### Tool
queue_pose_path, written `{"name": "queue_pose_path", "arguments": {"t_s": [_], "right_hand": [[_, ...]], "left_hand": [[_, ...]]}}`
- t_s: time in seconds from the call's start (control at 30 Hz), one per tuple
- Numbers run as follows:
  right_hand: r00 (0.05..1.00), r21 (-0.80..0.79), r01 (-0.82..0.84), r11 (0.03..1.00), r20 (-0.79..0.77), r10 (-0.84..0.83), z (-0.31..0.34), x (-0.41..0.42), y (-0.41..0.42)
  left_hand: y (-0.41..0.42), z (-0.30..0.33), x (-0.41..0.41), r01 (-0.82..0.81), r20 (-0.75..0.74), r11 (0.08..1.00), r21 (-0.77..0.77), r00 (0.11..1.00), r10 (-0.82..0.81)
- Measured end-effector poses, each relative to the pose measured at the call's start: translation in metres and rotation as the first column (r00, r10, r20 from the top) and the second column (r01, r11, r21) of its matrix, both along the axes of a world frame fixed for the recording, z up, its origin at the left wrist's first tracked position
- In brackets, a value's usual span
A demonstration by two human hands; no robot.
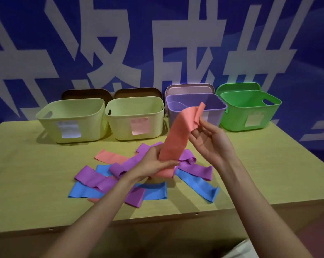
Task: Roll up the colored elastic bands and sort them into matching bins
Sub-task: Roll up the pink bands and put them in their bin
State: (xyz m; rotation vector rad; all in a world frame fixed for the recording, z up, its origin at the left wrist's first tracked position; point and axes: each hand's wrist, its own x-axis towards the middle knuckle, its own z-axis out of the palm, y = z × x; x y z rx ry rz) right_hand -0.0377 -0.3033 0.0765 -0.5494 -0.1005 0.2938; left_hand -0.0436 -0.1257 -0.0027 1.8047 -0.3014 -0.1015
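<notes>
The flat salmon-pink elastic band is being held slanting from near-left to far-right, its low end gripped by the left hand, its top pinched by the right hand.

Salmon-pink band, purple bands, blue bands, purple bin, green bin

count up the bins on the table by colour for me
Pale yellow-green bins: 2
Purple bin: 1
Green bin: 1
Total: 4
</notes>
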Motion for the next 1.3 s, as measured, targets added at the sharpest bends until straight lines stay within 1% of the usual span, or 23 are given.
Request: {"name": "queue_pose_path", "arguments": {"t_s": [0.07, 0.13, 0.17, 0.23, 0.3, 0.37, 0.43, 0.47, 0.5, 0.53, 0.6, 0.63, 0.83, 0.9, 0.97, 1.03, 1.17, 1.23, 1.3], "right_hand": [[0.999, 0.016, 0.035, 0.999, 0.012, -0.036, -0.004, 0.001, -0.009], [0.991, 0.023, 0.132, 0.991, 0.007, -0.132, -0.009, 0.003, -0.022], [0.981, 0.016, 0.193, 0.981, -0.020, -0.192, -0.014, 0.005, -0.031], [0.951, -0.058, 0.296, 0.953, -0.077, -0.300, -0.028, 0.009, -0.050], [0.921, -0.158, 0.345, 0.925, -0.131, -0.366, -0.047, 0.012, -0.067], [0.897, -0.214, 0.355, 0.910, -0.196, -0.397, -0.065, 0.014, -0.078], [0.874, -0.206, 0.349, 0.914, -0.280, -0.396, -0.080, 0.013, -0.084], [0.871, -0.204, 0.341, 0.918, -0.299, -0.390, -0.086, 0.012, -0.085], [0.871, -0.242, 0.337, 0.910, -0.286, -0.399, -0.090, 0.009, -0.085], [0.876, -0.328, 0.331, 0.884, -0.242, -0.418, -0.095, 0.006, -0.085], [0.884, -0.519, 0.330, 0.789, -0.124, -0.451, -0.101, 0.000, -0.084], [0.882, -0.557, 0.337, 0.759, -0.096, -0.461, -0.103, -0.003, -0.085], [0.858, -0.631, 0.368, 0.683, -0.051, -0.510, -0.110, -0.011, -0.098], [0.847, -0.672, 0.375, 0.639, -0.032, -0.531, -0.112, -0.015, -0.108], [0.839, -0.713, 0.381, 0.589, -0.002, -0.544, -0.115, -0.019, -0.116], [0.833, -0.769, 0.393, 0.505, 0.065, -0.549, -0.122, -0.020, -0.125], [0.813, -0.865, 0.416, 0.280, 0.215, -0.541, -0.133, -0.020, -0.141], [0.801, -0.880, 0.427, 0.208, 0.261, -0.539, -0.136, -0.019, -0.149], [0.781, -0.881, 0.444, 0.162, 0.292, -0.552, -0.137, -0.018, -0.156]], "left_hand": [[-0.003, -0.007, 0.001, 0.016, -0.109, 0.999, -0.034, 0.994, -0.020], [0.000, -0.009, -0.002, 0.063, -0.199, 0.994, -0.088, 0.977, -0.079], [0.003, -0.009, -0.005, 0.094, -0.238, 0.990, -0.106, 0.964, -0.118], [0.012, -0.008, -0.010, 0.143, -0.303, 0.984, -0.110, 0.938, -0.170], [0.023, -0.008, -0.015, 0.154, -0.335, 0.981, -0.122, 0.924, -0.187], [0.031, -0.008, -0.019, 0.133, -0.348, 0.981, -0.140, 0.921, -0.175], [0.033, -0.008, -0.023, 0.102, -0.351, 0.985, -0.141, 0.925, -0.146], [0.033, -0.008, -0.024, 0.077, -0.353, 0.988, -0.136, 0.928, -0.121], [0.033, -0.008, -0.026, 0.051, -0.350, 0.990, -0.129, 0.932, -0.093], [0.033, -0.009, -0.027, 0.028, -0.349, 0.992, -0.123, 0.935, -0.069], [0.032, -0.010, -0.029, -0.010, -0.345, 0.994, -0.107, 0.938, -0.028], [0.032, -0.011, -0.029, -0.034, -0.342, 0.994, -0.102, 0.940, -0.003], [0.036, -0.020, -0.023, -0.246, -0.377, 0.961, -0.125, 0.908, 0.183], [0.036, -0.021, -0.019, -0.293, -0.353, 0.947, -0.128, 0.906, 0.232], [0.034, -0.021, -0.013, -0.322, -0.295, 0.939, -0.118, 0.915, 0.277], [0.028, -0.023, -0.006, -0.341, -0.236, 0.936, -0.081, 0.919, 0.314], [0.015, -0.026, 0.008, -0.365, -0.184, 0.929, -0.066, 0.919, 0.349], [0.007, -0.028, 0.017, -0.364, -0.173, 0.928, -0.080, 0.922, 0.346], [-0.002, -0.029, 0.028, -0.369, -0.173, 0.922, -0.117, 0.922, 0.347]]}}
